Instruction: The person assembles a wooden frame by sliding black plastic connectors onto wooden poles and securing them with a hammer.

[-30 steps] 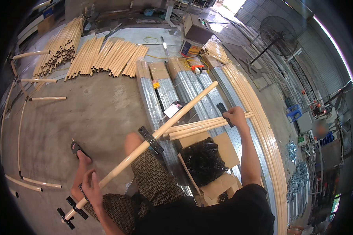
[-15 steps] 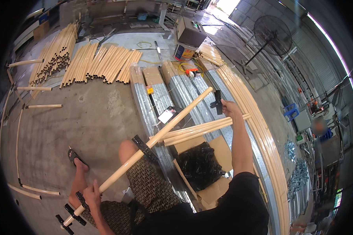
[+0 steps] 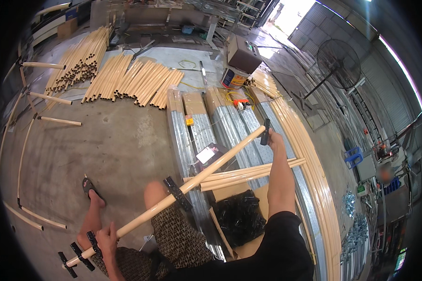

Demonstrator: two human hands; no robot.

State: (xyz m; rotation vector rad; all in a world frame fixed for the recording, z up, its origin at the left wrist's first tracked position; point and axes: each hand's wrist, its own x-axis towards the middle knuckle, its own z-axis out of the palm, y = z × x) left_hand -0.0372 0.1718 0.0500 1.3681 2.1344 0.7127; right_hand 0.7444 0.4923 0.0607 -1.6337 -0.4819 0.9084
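- Since the earlier frame, the right hand (image 3: 273, 138) has carried its black clip (image 3: 265, 131) up to the far end of the pole (image 3: 183, 188).
- Head view: the right hand is closed around that clip, touching the pole tip.
- Left hand (image 3: 107, 236) grips the pole's near end, just beside three black clips (image 3: 79, 253).
- Another clip (image 3: 177, 194) sits mid-pole, above the knee.
- Cream tubes (image 3: 248, 174) lie right, over a box of black parts (image 3: 239, 216).

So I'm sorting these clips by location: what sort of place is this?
Most likely a metalwork or furniture workshop: stacks of cream tubes lie on the concrete floor, wrapped metal bundles sit beside them, and a big pedestal fan stands by the open doorway.
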